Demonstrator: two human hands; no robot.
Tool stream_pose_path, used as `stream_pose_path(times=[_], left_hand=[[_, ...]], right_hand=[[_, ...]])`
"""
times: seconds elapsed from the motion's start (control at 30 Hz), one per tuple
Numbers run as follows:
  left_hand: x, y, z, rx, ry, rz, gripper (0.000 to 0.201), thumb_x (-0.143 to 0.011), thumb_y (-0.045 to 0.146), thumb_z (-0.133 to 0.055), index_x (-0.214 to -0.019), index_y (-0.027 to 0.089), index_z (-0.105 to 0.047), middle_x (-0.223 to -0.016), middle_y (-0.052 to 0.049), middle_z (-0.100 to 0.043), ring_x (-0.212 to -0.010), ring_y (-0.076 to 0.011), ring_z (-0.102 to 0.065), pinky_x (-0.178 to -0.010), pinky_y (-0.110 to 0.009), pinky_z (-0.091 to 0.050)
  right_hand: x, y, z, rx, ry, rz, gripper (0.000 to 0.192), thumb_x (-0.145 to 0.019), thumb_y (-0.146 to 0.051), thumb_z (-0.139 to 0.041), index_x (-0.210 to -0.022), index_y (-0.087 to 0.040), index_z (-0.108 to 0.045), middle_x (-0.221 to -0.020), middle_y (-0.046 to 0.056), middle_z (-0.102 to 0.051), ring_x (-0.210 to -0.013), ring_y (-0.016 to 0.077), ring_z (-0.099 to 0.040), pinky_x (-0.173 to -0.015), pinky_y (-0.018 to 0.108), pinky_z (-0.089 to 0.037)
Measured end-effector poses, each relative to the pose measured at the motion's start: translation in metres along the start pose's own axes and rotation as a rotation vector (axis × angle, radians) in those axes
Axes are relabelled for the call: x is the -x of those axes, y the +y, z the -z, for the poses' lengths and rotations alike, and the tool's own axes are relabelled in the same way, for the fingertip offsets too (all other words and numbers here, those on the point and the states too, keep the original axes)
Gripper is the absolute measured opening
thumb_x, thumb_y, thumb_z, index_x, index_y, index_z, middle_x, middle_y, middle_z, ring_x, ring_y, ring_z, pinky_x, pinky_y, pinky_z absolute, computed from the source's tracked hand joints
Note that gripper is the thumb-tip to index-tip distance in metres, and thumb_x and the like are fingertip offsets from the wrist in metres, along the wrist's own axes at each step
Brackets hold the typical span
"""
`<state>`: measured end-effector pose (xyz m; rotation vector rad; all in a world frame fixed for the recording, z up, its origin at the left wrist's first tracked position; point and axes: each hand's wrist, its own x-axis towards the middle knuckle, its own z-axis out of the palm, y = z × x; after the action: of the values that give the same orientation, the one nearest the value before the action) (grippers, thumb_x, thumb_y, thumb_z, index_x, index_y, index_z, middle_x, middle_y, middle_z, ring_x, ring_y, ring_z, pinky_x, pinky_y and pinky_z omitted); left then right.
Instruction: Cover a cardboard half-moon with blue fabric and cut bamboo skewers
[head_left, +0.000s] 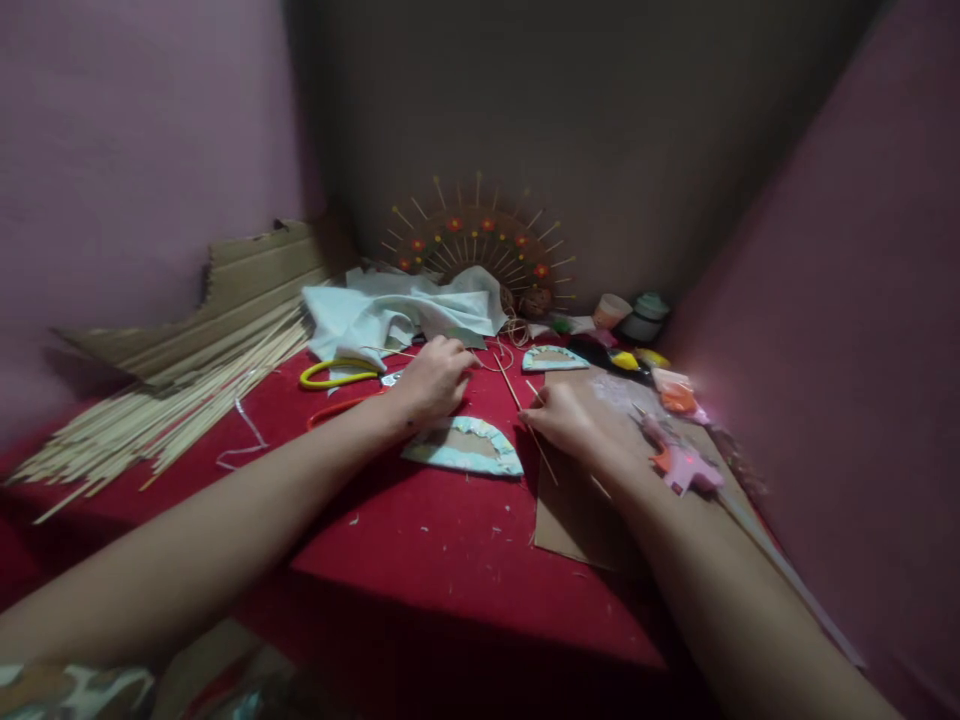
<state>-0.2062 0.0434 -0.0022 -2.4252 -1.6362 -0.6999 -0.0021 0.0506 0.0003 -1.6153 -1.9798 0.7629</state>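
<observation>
My left hand (433, 382) and right hand (574, 418) are bare, with no rings, gloves or watch that I can see. Both forearms are uncovered from wrist to elbow; no sleeve reaches them. At the lower left corner, near my left elbow, shows a bit of patterned cloth in brown, white and grey-green, too blurred to identify further.

You're boxed into a corner, pink walls (112, 150) left and right, dim grey-brown back wall (600, 120), red surface (450, 540), low light.
</observation>
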Motion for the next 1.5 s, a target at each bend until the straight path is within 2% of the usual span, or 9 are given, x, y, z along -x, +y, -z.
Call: stream_pose_path(times=[0.27,0.43,0.57,0.67,0.77,0.9,1.13,1.3,1.5], left_hand=[[0.003,0.021,0.001,0.264,-0.072,0.076,0.019,-0.087,0.016,-0.051,-0.095,0.013,-0.069,-0.098,-0.011,-0.070,-0.091,-0.0212,-0.062,-0.084,-0.035,-0.047],[-0.001,0.034,0.006,0.599,-0.230,0.227,0.031,-0.092,0.035,-0.047,-0.076,0.014,-0.064,-0.058,-0.003,-0.063,-0.045,-0.0106,-0.054,-0.044,-0.023,-0.043],[0.000,0.048,0.025,1.144,-0.202,0.354,0.028,-0.090,0.027,-0.053,-0.066,0.014,-0.058,-0.047,0.002,-0.051,-0.036,-0.0052,-0.042,-0.035,-0.019,-0.032],[0.003,0.054,0.051,1.276,-0.113,0.297,0.026,-0.089,0.021,-0.053,-0.065,0.013,-0.058,-0.052,0.001,-0.055,-0.039,-0.0053,-0.047,-0.035,-0.017,-0.034],[0.006,0.062,0.070,1.226,-0.177,0.202,0.024,-0.087,0.020,-0.056,-0.064,0.013,-0.059,-0.050,0.001,-0.057,-0.039,-0.0072,-0.052,-0.034,-0.017,-0.037],[0.010,0.080,0.073,1.056,-0.268,0.118,0.022,-0.085,0.018,-0.057,-0.064,0.014,-0.059,-0.047,0.002,-0.058,-0.036,-0.0087,-0.053,-0.035,-0.018,-0.043],[0.015,0.086,0.073,0.927,-0.205,0.083,0.020,-0.084,0.015,-0.056,-0.064,0.014,-0.058,-0.047,0.003,-0.060,-0.040,-0.0100,-0.058,-0.040,-0.018,-0.047],[0.021,0.085,0.073,0.916,-0.141,0.012,0.017,-0.084,0.015,-0.057,-0.067,0.014,-0.060,-0.050,0.002,-0.061,-0.044,-0.0095,-0.060,-0.044,-0.017,-0.050],[0.029,0.087,0.050,0.825,-0.200,-0.066,0.012,-0.084,0.014,-0.055,-0.082,0.013,-0.066,-0.057,0.002,-0.062,-0.050,-0.0097,-0.060,-0.049,-0.018,-0.049]], right_hand=[[-0.001,-0.001,0.002,0.150,-0.021,0.010,0.035,-0.060,-0.007,-0.057,-0.039,-0.021,-0.032,-0.043,-0.005,-0.028,-0.048,0.0098,-0.032,-0.050,0.029,-0.018],[0.022,-0.023,0.014,-0.012,-0.153,0.035,0.023,-0.073,-0.014,-0.051,-0.051,-0.018,-0.044,-0.047,-0.006,-0.037,-0.044,0.0065,-0.032,-0.044,0.024,-0.022],[0.034,-0.030,0.015,-0.491,-0.291,0.159,0.018,-0.076,-0.020,-0.056,-0.060,-0.018,-0.049,-0.046,-0.008,-0.037,-0.039,0.0041,-0.029,-0.039,0.021,-0.019],[0.032,-0.027,0.018,-0.901,-0.280,0.254,0.017,-0.079,-0.030,-0.057,-0.069,-0.018,-0.056,-0.044,-0.010,-0.039,-0.035,0.0037,-0.023,-0.035,0.019,-0.015],[0.028,-0.024,0.022,-1.157,-0.071,0.340,0.015,-0.081,-0.032,-0.056,-0.073,-0.019,-0.057,-0.047,-0.009,-0.044,-0.034,0.0044,-0.025,-0.033,0.019,-0.018],[0.027,-0.026,0.021,-1.200,0.174,0.436,0.015,-0.081,-0.033,-0.059,-0.074,-0.020,-0.061,-0.055,-0.005,-0.053,-0.043,0.0070,-0.045,-0.041,0.020,-0.036],[0.042,-0.037,0.012,-1.172,0.154,0.546,0.018,-0.084,-0.033,-0.060,-0.072,-0.021,-0.066,-0.070,0.000,-0.064,-0.069,0.0119,-0.062,-0.068,0.026,-0.051],[0.054,-0.042,0.008,-1.148,0.147,0.569,0.018,-0.086,-0.035,-0.058,-0.076,-0.023,-0.067,-0.077,0.001,-0.068,-0.079,0.0158,-0.065,-0.073,0.030,-0.054],[0.064,-0.043,0.002,-1.160,0.114,0.502,0.017,-0.088,-0.038,-0.056,-0.088,-0.026,-0.068,-0.088,0.001,-0.070,-0.089,0.0168,-0.066,-0.076,0.032,-0.055]])
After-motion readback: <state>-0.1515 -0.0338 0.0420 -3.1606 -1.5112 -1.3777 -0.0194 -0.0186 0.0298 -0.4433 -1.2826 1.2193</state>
